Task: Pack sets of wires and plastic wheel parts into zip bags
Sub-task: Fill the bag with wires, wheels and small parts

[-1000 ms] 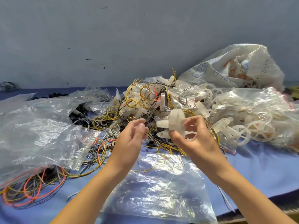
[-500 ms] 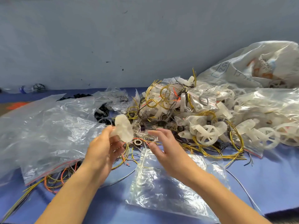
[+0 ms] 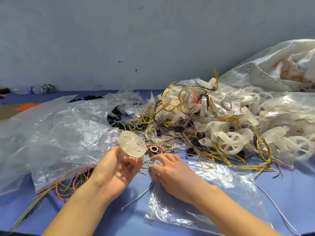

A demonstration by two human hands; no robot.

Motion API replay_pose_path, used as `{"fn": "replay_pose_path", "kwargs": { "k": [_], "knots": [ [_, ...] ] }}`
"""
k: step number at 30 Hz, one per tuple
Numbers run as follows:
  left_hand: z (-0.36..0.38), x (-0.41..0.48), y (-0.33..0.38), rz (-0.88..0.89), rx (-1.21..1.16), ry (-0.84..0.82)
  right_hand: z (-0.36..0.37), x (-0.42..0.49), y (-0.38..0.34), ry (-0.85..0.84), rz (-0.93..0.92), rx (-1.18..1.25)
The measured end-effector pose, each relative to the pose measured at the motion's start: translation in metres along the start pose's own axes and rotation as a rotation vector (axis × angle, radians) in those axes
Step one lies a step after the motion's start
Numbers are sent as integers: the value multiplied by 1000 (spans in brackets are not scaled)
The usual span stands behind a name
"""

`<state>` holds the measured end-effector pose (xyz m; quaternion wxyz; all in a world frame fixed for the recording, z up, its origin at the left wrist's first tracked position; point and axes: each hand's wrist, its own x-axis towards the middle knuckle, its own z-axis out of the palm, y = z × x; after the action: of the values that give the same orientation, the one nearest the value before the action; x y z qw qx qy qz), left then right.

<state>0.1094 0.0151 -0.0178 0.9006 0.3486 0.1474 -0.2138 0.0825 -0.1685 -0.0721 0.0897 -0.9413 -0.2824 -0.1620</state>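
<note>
**Item 1.** Translucent white spoked plastic wheel (image 3: 132,146). Held up off the table by the left hand (image 3: 117,169), whose fingers curl round its hub from below. The disc face is tilted up and away from the person.

**Item 2.** Thin loose wires, grey and yellow (image 3: 148,163). They lie on the blue table cover (image 3: 289,193) between the 2 hands, just below a small metal ring (image 3: 154,148).

**Item 3.** Right hand (image 3: 172,172). Palm down, fingers bent, with the tips on or at these wires. Whether a strand is actually pinched cannot be told.

**Item 4.** Empty clear zip bag (image 3: 213,193). It lies flat under the right wrist and forearm. Which edge is the mouth cannot be told.

**Governing relation.** The wires sit directly ahead of the right fingertips, nearer that hand than the left. The bag lies to the right of the wheel and nearer the person.

**Judgement.** 1 wheel is in hand and the wire for the set is being gathered. Both then need carrying right and back to the bag.

**Stock.** A heap of white wheels and yellow wire coils (image 3: 230,133) lies at the far right.
</note>
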Motion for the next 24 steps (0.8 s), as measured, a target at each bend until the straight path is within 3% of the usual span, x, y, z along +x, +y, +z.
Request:
{"fn": "replay_pose_path", "kwargs": {
  "k": [6,12,16,21,24],
  "knots": [
    [3,3,-15,-53,18,-32,-4,-8,3,116,16,100],
    [7,0,-28,-81,73,-122,-17,-7,6,356,217,512],
    [9,1,-34,-37,280,-170,-27,-9,8,471,328,609],
    [16,-3,-45,103,559,-108,-40,-9,6,584,376,639],
    [16,-10,-50,239,905,-208,-49,-8,4,619,337,607]
  ]
}}
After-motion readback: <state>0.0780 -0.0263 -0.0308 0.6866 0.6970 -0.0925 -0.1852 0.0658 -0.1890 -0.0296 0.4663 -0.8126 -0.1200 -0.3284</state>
